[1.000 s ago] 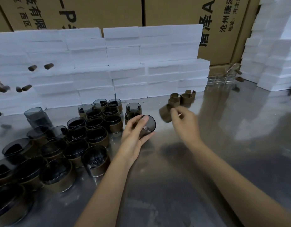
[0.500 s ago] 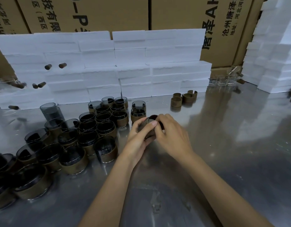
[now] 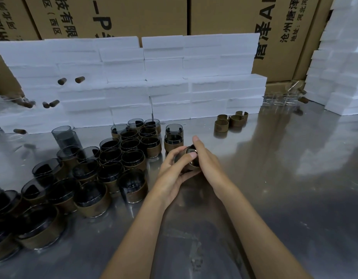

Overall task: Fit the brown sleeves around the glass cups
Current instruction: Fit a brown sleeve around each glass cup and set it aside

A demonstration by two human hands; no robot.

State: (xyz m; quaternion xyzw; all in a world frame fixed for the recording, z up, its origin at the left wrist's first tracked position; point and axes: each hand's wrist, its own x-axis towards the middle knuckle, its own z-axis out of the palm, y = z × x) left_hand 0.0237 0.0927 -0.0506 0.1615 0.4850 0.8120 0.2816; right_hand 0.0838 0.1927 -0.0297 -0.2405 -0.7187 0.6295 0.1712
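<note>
Holding a smoky glass cup [image 3: 191, 153] above the steel table [image 3: 274, 178], we wrap our left hand [image 3: 174, 170] under it, fingers curled, while our right hand [image 3: 206, 160] grips the brown sleeve [image 3: 192, 167] banding its lower half. Spare sleeves [image 3: 230, 121] stand well apart, behind.

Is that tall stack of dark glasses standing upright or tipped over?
Tilted. The stack of bare glasses leans left on the metal table, one cup nested in another.
</note>
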